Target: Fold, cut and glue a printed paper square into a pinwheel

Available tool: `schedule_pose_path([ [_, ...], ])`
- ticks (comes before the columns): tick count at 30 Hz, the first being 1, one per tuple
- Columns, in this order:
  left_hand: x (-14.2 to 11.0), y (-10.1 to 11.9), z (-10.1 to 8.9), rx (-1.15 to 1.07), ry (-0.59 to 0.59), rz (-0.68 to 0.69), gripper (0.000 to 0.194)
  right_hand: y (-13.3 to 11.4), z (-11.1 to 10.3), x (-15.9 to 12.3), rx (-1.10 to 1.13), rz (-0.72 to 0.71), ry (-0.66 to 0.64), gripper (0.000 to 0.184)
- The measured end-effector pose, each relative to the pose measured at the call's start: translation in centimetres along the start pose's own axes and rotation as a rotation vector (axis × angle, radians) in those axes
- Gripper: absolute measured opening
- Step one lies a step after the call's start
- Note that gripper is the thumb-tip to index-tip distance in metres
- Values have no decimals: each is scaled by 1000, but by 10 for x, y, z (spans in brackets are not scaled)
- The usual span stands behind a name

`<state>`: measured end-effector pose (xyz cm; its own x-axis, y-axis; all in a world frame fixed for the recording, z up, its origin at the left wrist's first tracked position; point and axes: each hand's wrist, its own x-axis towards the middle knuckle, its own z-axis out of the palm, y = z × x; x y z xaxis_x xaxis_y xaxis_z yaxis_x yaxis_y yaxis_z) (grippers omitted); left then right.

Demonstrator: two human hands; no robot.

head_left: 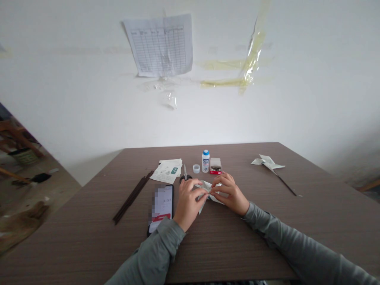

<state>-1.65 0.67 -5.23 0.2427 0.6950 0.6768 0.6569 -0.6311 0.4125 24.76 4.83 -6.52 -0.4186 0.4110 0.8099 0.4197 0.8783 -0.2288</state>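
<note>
Between my two hands is a paper pinwheel (204, 185) of pale printed paper, its blades partly hidden by my fingers. My left hand (190, 200) pinches it near the middle from the left. From the right, my right hand (230, 194) is closed on it, fingertips meeting those of the left. Just beyond my left fingers lies a pair of scissors (185, 174) with dark handles, blades pointing away. Behind the pinwheel stand a white bottle with a blue cap (206, 162), a small clear cup (196, 169) and an open red box (215, 169) holding small metal pieces.
A phone (162, 206) lies left of my left hand. Farther left are dark thin sticks (133, 198) and printed paper sheets (166, 170). At the right rests another pinwheel (268, 162) on a dark stick (286, 184). The brown table (237, 253) meets a white wall at the back.
</note>
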Motion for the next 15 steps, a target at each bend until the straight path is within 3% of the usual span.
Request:
schedule_pose_path([
  [9,2,2,1,-1,-1,-2,23,-4,0,3,-67,-78,14,11],
  [15,6,2,-2,-39,2,-45,22,-2,2,1,27,10,14,7],
])
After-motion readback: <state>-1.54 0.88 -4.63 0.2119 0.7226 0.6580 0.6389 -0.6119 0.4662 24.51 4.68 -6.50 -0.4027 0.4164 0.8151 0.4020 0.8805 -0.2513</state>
